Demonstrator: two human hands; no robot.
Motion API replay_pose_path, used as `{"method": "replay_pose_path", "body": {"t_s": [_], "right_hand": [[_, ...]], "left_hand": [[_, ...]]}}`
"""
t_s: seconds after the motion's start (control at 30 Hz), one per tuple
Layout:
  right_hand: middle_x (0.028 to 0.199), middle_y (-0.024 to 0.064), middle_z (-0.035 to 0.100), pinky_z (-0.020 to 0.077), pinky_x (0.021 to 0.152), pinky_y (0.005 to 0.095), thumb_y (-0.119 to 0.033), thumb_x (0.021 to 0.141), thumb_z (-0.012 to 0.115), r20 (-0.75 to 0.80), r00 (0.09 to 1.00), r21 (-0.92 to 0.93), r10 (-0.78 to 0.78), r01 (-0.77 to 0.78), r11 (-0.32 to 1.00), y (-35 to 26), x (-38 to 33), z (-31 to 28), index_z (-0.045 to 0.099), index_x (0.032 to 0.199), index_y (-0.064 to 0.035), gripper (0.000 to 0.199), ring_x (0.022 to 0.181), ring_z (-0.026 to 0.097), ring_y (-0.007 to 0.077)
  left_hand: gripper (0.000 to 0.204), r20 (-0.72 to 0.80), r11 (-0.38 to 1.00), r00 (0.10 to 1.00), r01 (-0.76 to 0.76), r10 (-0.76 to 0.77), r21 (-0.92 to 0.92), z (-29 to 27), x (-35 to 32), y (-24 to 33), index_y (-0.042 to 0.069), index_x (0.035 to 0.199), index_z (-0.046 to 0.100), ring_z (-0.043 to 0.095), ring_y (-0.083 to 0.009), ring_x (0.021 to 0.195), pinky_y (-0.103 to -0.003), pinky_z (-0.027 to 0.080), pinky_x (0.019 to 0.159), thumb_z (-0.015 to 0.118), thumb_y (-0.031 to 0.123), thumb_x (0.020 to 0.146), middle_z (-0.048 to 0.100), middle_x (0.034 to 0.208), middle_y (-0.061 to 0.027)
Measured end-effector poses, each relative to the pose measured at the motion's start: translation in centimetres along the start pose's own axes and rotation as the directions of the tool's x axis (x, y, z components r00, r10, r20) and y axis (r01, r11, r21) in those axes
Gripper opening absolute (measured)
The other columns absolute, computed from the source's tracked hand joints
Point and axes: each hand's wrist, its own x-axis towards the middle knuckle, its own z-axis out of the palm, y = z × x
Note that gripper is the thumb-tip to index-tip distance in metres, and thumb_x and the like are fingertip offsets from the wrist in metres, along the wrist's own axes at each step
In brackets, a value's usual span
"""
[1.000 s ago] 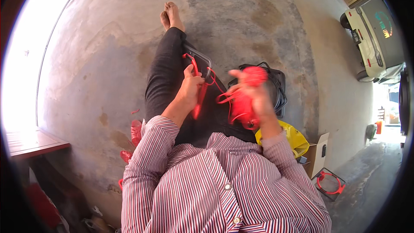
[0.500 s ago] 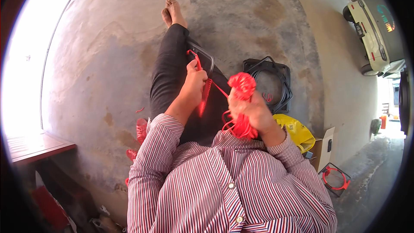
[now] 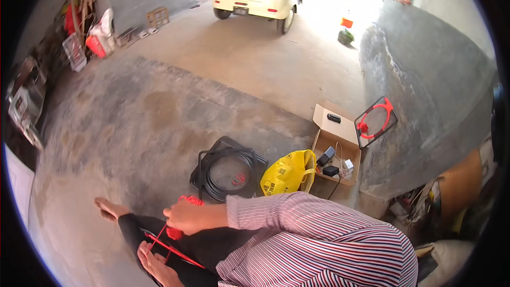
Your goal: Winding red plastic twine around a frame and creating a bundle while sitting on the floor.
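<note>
A bundle of red cord (image 3: pixel 174 233) is in my right hand (image 3: pixel 194 218), its fingers wrapped round the middle with red loops showing above and below. A taut strand runs down from it to my left hand (image 3: pixel 155 266), low in the view over my lap. The left fingers are bent and close on the strand at the edge of a dark frame, mostly hidden on my leg. A long red strip (image 3: pixel 183 255) of wrapped cord lies along that frame between the hands.
Beyond my legs lies a stack of black frames (image 3: pixel 202 172) with coiled dark tubing. Right of it are a yellow bag (image 3: pixel 287 172), an open cardboard box (image 3: pixel 319 146) with chargers and cables, and a black frame with a red ring (image 3: pixel 393 109). A cream vehicle (image 3: pixel 249 5) stands farther off.
The view has swung to the right, so my hands now appear at the lower left. My right hand still holds the cord bundle and has come closer to the left hand and the frame.
</note>
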Motion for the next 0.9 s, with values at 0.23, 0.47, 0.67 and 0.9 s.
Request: {"method": "replay_pose_path", "body": {"t_s": [0.23,0.47,0.67,0.9], "right_hand": [[0.095,0.0193,0.061,0.0495,0.072,0.0477,-0.009,0.065,0.069,-0.062,0.998,0.388,0.017,0.009,0.922,-1.3,3.9,6.0,0.065,0.086,0.0008,0.023,0.084,0.062,0.0411],[0.124,0.0221,0.051,0.0437,0.098,0.0402,-0.013,0.074,0.074,-0.354,0.933,0.602,-0.059,0.276,0.749,-4.0,1.2,2.2,0.052,0.119,0.0014,0.052,0.117,0.051,0.0360],[0.129,0.0221,0.049,0.0400,0.102,0.0432,-0.019,0.079,0.074,-0.527,0.844,0.435,-0.096,0.365,0.823,-2.8,0.8,4.7,0.053,0.116,-0.0010,0.046,0.124,0.045,0.0384],[0.123,0.0143,0.055,0.0412,0.099,0.0364,-0.020,0.085,0.068,-0.335,0.917,0.829,0.216,0.178,0.530,-2.5,-2.6,-2.6,0.052,0.125,-0.0010,0.047,0.116,0.053,0.0232]], "left_hand": [[0.030,-0.028,0.975,0.988,-0.147,0.153,0.165,1.0,4.3,-5.7,0.003,0.109,0.059,0.057,-0.0176,0.083,-0.031,0.048,0.075,0.048,0.029,0.099,0.059,0.098,-0.0078],[0.030,-0.160,0.863,0.912,-0.285,0.378,0.416,1.9,0.8,-0.5,-0.002,0.093,0.061,0.057,-0.0274,0.077,-0.037,0.048,0.068,0.056,0.027,0.093,0.061,0.092,-0.0174],[0.019,-0.059,0.973,0.971,-0.231,0.231,0.011,4.5,-2.1,3.2,0.001,0.081,0.057,0.052,-0.0167,0.061,-0.027,0.042,0.054,0.056,0.017,0.092,0.052,0.071,-0.0054],[0.007,0.128,0.948,0.991,0.019,0.023,-0.317,2.1,0.4,2.3,0.006,0.086,0.061,0.056,-0.0079,0.068,-0.020,0.044,0.058,0.058,0.011,0.090,0.061,0.079,-0.0006]]}}
